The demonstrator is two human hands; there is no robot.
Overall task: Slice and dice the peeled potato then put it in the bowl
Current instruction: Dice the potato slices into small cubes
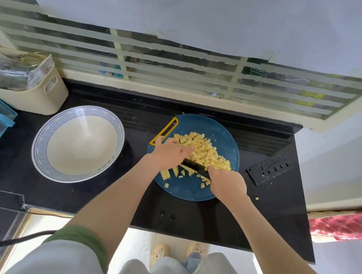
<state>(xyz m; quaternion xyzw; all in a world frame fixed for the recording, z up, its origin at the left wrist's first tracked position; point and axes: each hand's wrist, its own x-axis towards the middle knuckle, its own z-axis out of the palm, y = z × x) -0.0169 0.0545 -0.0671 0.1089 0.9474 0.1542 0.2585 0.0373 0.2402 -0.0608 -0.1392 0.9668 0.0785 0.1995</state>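
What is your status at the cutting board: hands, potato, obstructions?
Right hand grips knife, left hand rests on diced potato. Few strips uncut on cutting board. Bowl empty, left of board, nothing between.

Bright daylight, probably from window (182, 74); wide-angle edges bowed; slightly soft.

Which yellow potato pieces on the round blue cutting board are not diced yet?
The long strips at the near-left edge of the blue board, by the left hand; the rest are small cubes, mostly piled beyond the black knife.

Knife (194, 168) partly under right hand (228, 184)
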